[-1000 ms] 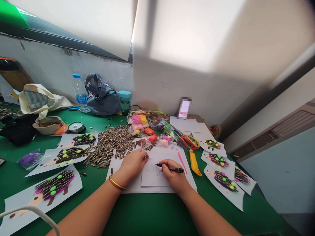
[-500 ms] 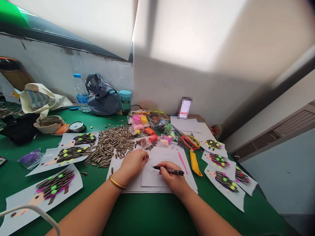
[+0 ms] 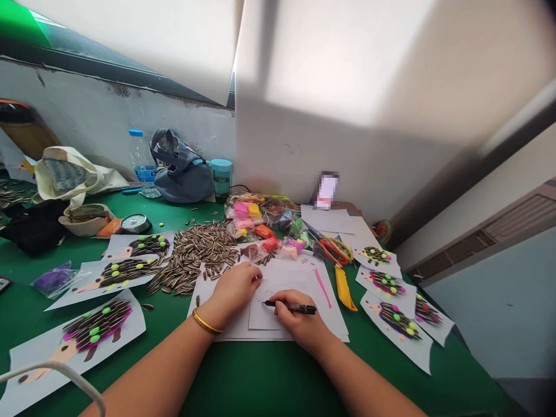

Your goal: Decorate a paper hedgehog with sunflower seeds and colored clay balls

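Note:
A black pen (image 3: pixel 295 307) is held in my right hand (image 3: pixel 299 318), its tip on a small white sheet (image 3: pixel 264 320) that bears thin drawn lines. My left hand (image 3: pixel 237 289), with a gold bangle at the wrist, rests on the left edge of the sheets with its fingers curled; whether anything is under them is hidden. Beneath the small sheet lie larger white papers (image 3: pixel 234 332). A pink strip (image 3: pixel 322 288) lies on them to the right of my right hand. Sunflower seeds (image 3: pixel 195 255) are heaped beyond my left hand.
Bagged coloured clay (image 3: pixel 252 217), scissors (image 3: pixel 336 249) and a yellow cutter (image 3: pixel 345 288) lie behind and right. Hedgehog pictures (image 3: pixel 93 330) flank both sides. A blue bag (image 3: pixel 185 176), bottle (image 3: pixel 143 165) and phone (image 3: pixel 326 191) stand at the back. A white cable (image 3: pixel 65 368) crosses the lower left.
My right hand has moved slightly left with the pen, whose tip is now further left and a little nearer on the small sheet. My left hand has stayed in place.

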Demonstrator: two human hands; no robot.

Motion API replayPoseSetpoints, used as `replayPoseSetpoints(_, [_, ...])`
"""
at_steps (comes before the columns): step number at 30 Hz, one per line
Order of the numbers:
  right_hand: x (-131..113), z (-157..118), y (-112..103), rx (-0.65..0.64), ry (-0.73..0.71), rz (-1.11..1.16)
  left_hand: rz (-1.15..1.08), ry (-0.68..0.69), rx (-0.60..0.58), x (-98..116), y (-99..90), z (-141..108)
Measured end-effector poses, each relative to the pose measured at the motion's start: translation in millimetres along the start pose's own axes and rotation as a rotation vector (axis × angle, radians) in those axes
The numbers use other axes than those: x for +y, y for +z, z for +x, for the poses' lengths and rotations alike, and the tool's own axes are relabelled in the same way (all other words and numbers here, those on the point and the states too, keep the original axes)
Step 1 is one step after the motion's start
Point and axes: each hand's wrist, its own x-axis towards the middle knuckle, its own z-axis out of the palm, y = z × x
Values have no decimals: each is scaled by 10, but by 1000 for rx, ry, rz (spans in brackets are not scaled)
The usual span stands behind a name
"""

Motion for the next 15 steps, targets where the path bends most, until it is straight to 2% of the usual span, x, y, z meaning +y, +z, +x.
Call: replayPoseSetpoints(15, [16,4,18,3,6,-8,3,9,10,9,-13,-16])
